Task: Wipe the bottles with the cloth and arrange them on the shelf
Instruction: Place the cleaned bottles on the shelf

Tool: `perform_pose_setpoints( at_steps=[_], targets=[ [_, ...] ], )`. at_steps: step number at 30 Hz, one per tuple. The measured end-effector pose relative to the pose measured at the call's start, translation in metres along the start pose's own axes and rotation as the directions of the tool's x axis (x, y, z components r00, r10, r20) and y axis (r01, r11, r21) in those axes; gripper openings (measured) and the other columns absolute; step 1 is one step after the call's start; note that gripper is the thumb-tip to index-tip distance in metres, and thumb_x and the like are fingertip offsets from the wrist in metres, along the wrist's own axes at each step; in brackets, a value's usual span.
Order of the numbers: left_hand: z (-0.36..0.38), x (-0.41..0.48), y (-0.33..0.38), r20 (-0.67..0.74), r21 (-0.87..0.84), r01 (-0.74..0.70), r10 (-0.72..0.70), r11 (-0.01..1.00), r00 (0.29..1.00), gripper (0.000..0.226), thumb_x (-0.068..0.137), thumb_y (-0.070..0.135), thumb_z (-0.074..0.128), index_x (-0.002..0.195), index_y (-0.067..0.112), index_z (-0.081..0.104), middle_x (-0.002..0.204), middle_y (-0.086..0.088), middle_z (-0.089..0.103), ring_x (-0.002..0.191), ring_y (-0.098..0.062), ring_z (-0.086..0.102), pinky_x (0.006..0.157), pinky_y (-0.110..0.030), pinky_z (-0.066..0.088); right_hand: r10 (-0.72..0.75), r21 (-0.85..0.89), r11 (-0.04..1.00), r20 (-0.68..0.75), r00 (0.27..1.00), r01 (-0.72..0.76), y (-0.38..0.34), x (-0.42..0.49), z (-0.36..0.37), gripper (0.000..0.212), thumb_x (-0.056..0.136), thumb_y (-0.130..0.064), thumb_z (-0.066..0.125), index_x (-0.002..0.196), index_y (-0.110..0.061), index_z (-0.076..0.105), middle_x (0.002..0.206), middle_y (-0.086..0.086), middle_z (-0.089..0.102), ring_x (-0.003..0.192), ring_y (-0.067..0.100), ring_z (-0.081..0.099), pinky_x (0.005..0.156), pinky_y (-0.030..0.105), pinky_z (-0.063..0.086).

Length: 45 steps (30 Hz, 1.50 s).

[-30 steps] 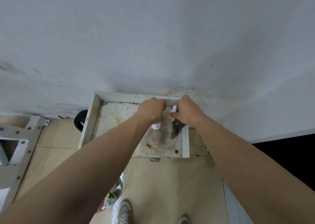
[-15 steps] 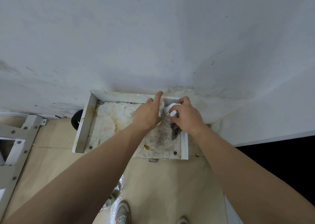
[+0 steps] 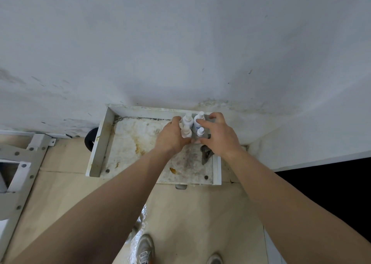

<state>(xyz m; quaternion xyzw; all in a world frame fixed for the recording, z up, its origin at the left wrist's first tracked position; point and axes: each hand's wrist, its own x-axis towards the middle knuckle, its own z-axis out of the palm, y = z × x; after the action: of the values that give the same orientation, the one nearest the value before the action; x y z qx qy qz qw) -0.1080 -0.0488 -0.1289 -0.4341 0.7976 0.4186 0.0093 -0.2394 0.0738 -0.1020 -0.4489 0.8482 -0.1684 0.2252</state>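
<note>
No legible text, blue label print on one white bottle (image 3: 198, 121) too small to read
</note>
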Motion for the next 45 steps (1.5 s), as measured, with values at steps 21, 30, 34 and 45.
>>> perform_pose_setpoints(
  at_steps=[21, 30, 34, 45],
  targets=[
    [-0.01, -0.233, 0.051, 0.432, -0.76, 0.459, -0.171, 0.46, 0.886, 0.044, 0.106, 0.038, 0.047, 0.114, 0.001, 0.07, 0.074, -0.01, 0.059, 0.069, -0.027, 0.062, 0.07, -0.036, 0.056, 0.164, 0.573, 0.813, -0.05, 0.985, -0.106, -0.065, -0.187, -0.013, 0.021, 0.092, -0.04, 0.07, 0.095, -0.02, 0.075, 0.091, -0.004, 0.07, 0.082, 0.008, 0.064, 0.071, 0.022, 0.049],
    [0.025, -0.289, 0.015, 0.155, -0.806, 0.284, -0.277, 0.519, 0.948, 0.022, 0.09, -0.01, 0.057, 0.111, -0.012, 0.063, 0.074, -0.018, 0.064, 0.064, -0.026, 0.063, 0.065, -0.034, 0.056, 0.211, 0.797, 0.412, 0.387, 0.897, -0.441, -0.074, -0.244, 0.03, 0.072, 0.061, -0.066, 0.085, 0.123, -0.034, 0.066, 0.114, -0.005, 0.071, 0.081, 0.019, 0.066, 0.061, 0.031, 0.053],
    [0.043, -0.301, -0.02, 0.155, -0.87, 0.31, -0.384, 0.383, 0.91, 0.013, 0.094, -0.002, 0.06, 0.098, -0.007, 0.071, 0.076, -0.019, 0.067, 0.066, -0.031, 0.064, 0.06, -0.035, 0.057, 0.222, 0.827, 0.315, 0.412, 0.884, -0.465, -0.079, -0.246, 0.068, 0.037, 0.075, -0.029, 0.091, 0.097, -0.013, 0.066, 0.08, 0.002, 0.067, 0.054, 0.021, 0.05, 0.045, 0.026, 0.036],
    [0.067, -0.315, -0.275, 0.328, -0.612, 0.666, -0.629, 0.426, 0.704, 0.013, 0.096, 0.022, 0.062, 0.102, 0.012, 0.068, 0.093, -0.005, 0.073, 0.077, -0.021, 0.06, 0.067, -0.027, 0.048, 0.36, 0.441, 0.738, 0.382, 0.851, -0.51, -0.079, -0.231, 0.298, 0.023, 0.077, -0.002, 0.071, 0.073, -0.02, 0.057, 0.081, -0.001, 0.069, 0.075, 0.024, 0.065, 0.061, 0.028, 0.053]
  ],
)
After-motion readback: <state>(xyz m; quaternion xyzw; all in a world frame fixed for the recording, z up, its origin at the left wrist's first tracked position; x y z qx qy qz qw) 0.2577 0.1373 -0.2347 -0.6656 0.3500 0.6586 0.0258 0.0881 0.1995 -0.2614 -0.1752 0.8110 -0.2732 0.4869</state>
